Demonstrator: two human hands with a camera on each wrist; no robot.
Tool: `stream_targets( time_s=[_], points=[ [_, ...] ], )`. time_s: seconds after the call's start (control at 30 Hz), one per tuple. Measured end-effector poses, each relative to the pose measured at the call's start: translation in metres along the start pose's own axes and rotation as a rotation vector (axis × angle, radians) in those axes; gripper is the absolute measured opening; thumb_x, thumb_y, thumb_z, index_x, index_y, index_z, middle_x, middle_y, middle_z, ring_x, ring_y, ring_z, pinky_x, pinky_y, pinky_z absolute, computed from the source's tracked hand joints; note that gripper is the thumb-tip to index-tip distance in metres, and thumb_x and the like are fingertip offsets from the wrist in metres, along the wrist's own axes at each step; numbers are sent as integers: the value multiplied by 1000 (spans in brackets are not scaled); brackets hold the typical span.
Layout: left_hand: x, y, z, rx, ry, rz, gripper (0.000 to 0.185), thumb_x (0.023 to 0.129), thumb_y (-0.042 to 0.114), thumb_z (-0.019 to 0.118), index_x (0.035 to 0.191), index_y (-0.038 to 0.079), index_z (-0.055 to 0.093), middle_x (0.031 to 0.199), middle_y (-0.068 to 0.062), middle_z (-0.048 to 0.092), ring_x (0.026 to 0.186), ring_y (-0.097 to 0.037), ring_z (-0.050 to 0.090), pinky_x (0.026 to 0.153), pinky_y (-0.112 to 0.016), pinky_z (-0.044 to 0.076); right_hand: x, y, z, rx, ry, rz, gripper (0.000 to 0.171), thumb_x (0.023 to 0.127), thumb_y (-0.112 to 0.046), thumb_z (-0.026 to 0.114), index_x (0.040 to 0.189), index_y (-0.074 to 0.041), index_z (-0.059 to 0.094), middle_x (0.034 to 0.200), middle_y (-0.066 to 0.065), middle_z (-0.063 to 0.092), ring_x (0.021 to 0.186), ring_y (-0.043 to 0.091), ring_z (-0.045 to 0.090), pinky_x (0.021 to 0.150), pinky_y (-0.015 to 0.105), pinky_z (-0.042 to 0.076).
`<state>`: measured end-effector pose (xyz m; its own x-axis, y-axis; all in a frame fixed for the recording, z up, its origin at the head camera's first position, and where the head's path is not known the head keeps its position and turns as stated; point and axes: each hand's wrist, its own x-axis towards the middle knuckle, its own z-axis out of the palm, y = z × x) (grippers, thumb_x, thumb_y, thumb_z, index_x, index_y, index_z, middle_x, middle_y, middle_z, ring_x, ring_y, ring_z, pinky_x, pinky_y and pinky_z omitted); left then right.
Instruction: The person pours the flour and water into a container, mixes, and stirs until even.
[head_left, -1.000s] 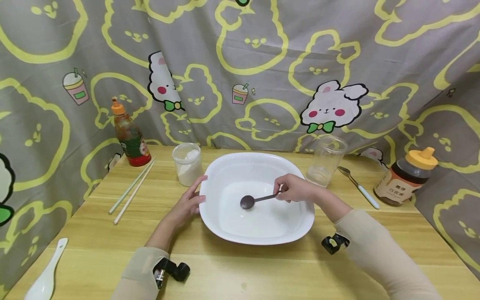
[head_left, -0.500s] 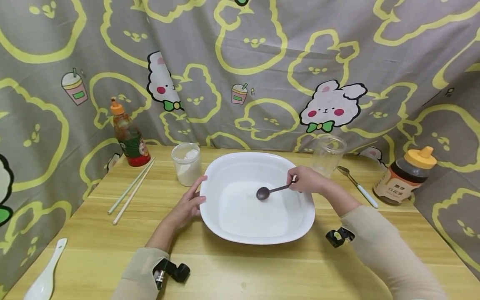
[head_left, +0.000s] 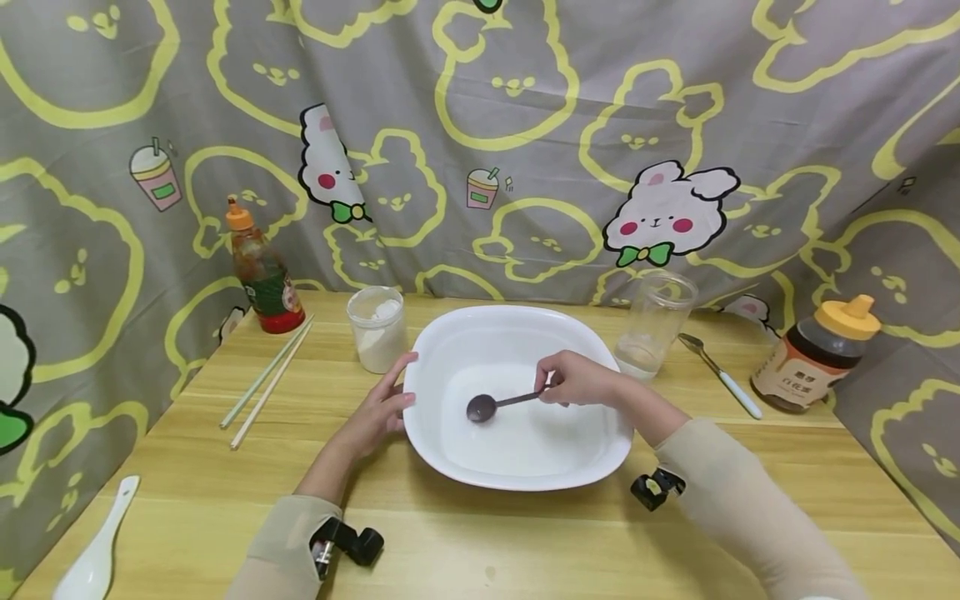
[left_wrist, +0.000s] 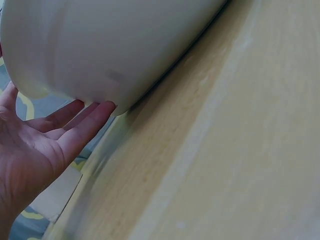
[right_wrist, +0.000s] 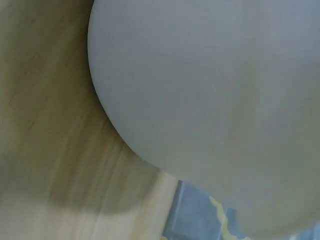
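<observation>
**Stock on the wooden surface: white dish, dark spoon, both hands**

- White dish (head_left: 525,467): large, rounded-square, at the centre of the surface (head_left: 480,542). A little clear liquid lies in its base.
- Dark spoon (head_left: 483,407): inside the dish, bowl end low at about 9 o'clock of the dish floor, handle running toward 3 o'clock.
- Right hand (head_left: 577,382): over the dish interior at its 3 o'clock side, fingers curled and pinching the spoon's handle end. The right wrist view shows only the dish's pale outer wall and blurred wood.
- Left hand (head_left: 378,408): at the dish's 9 o'clock rim, fingers straight, holding nothing; the left wrist view shows the fingertips (left_wrist: 102,107) touching the outer wall of the dish, palm open.
- Jar of white powder (head_left: 377,329): just beyond the dish rim at 10 o'clock, lid off.
- Clear glass jar (head_left: 654,323): at 2 o'clock of the dish, upright, near-empty.
- Red sauce bottle (head_left: 258,271): orange cap, far 10 o'clock corner, against the curtain (head_left: 480,125).
- Chopsticks (head_left: 266,379): a pair, lying diagonally at 9 o'clock, well apart from the dish.
- White ceramic spoon (head_left: 93,550): at 8 o'clock, near the surface's edge.
- Metal spoon with a white handle (head_left: 716,375): at 3 o'clock, beside the clear jar.
- Honey bottle (head_left: 813,354): yellow cap, far 3 o'clock.
</observation>
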<state>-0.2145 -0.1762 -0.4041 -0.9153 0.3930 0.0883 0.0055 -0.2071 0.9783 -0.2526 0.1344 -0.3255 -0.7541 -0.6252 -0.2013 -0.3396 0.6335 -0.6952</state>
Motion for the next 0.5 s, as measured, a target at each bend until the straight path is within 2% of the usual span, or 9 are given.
stream_targets(
  time_s=[0.13,0.2,0.33,0.5],
  points=[
    [1,0,0,22,7,1,65,82,14,47,138,22,15,129,-29,24,103,-41,42,74,-46,45,-14,-1,-8,-49,-54,-16,5,76,0,55,80,0,58,54,1,49,47,11,41,46,24,33],
    [1,1,0,27,10,1,65,82,13,47,138,22,16,128,-29,26,101,-38,44,74,-46,45,-22,1,-15,-72,-52,-32,5,75,1,55,78,-1,58,56,1,51,48,11,41,46,23,34],
    [0,2,1,35,7,3,64,83,13,46,138,21,15,127,-29,27,101,-37,45,74,-44,46,-32,9,-29,-156,14,-18,7,74,2,55,74,-5,57,57,1,51,49,12,41,45,23,34],
    [1,2,2,40,10,1,64,83,13,46,138,21,15,125,-29,29,98,-33,47,74,-43,46,-30,16,-36,-217,100,57,3,75,-1,56,76,-3,58,60,2,52,50,13,42,46,25,35]
  ],
)
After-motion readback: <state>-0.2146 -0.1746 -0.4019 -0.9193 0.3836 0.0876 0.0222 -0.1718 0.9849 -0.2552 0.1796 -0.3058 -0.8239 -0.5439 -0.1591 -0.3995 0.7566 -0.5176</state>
